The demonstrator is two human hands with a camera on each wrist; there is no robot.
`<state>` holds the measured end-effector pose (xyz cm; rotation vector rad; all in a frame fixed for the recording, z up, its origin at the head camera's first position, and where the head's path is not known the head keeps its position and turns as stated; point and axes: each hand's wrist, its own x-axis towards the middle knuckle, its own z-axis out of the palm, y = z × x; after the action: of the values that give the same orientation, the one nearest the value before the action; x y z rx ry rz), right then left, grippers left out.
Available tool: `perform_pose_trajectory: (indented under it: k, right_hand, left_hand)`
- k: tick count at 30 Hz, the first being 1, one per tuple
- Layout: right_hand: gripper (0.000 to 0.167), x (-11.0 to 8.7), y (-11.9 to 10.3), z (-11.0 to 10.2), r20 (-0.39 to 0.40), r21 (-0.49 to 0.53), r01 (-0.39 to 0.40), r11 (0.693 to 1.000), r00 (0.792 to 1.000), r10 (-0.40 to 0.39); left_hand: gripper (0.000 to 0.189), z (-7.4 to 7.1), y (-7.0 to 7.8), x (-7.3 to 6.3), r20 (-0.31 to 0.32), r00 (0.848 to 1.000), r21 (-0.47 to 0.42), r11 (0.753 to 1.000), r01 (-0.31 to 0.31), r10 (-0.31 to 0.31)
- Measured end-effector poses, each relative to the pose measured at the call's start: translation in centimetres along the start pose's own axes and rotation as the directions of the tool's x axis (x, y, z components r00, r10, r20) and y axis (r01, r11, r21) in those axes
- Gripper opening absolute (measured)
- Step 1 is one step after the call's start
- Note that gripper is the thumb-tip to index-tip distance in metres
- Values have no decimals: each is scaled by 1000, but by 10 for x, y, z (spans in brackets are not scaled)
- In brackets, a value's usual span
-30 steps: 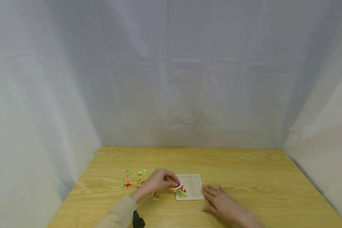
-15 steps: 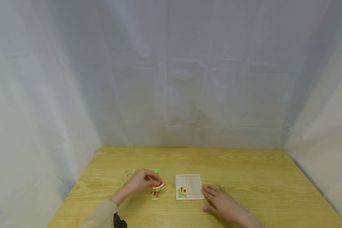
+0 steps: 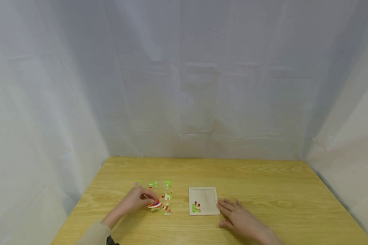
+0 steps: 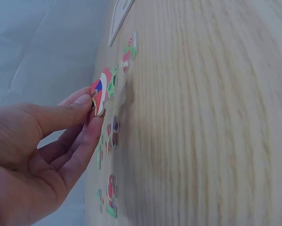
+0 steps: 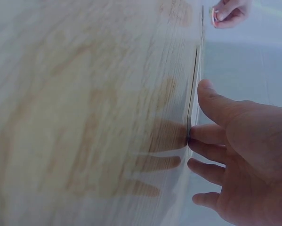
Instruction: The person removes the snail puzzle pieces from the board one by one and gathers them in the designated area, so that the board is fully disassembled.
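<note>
My left hand (image 3: 136, 201) pinches a jigsaw puzzle piece (image 4: 100, 92) between thumb and fingers. It is red, white, blue and green, and is held above the table, over the loose pieces. My right hand (image 3: 240, 219) lies with fingers extended, its fingertips touching the right edge of the wooden puzzle tray (image 3: 217, 200). One green and red puzzle piece (image 3: 196, 207) sits in the tray's lower left corner. In the right wrist view the tray shows only as a thin edge beside the fingers.
Several loose puzzle pieces (image 3: 167, 196) lie left of the tray, some partly hidden by the left hand. The wooden table (image 3: 263, 183) is enclosed by pale sheeting (image 3: 202, 85) at the back and sides.
My left hand has moved left, away from the tray, carrying the puzzle piece over the loose ones. The right hand has stayed at the tray's edge.
</note>
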<state>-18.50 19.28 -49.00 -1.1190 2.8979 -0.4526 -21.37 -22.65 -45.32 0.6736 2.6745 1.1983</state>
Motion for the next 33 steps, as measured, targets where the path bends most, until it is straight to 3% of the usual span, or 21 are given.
perform_pose_trajectory:
  k: [6,14,21,26,29,33]
  right_hand:
    - [67,-1,0,0,-15,1,4,1000,1000,-4]
    - [68,0,-1,0,2,2,-10,1000,1000,10]
    - [68,0,0,0,1,-13,-5,1000,1000,5]
    - [67,0,-1,-1,-3,-10,-4,1000,1000,4]
    - [67,0,-2,-1,0,-8,-4,1000,1000,4]
    - [67,0,-1,-1,6,-6,-4,1000,1000,4]
  left_hand:
    - [8,-1,-5,-11,15,1000,54,999,-8,7]
    - [11,5,-8,-16,8,1000,34,999,1,-1]
    - [9,10,-6,-16,-48,999,102,995,-1,6]
    - [7,8,-4,-15,-113,993,146,988,42,-25]
    - [13,5,-1,-11,-134,990,126,990,68,-51]
    - [21,3,4,-3,-163,986,93,994,58,-42]
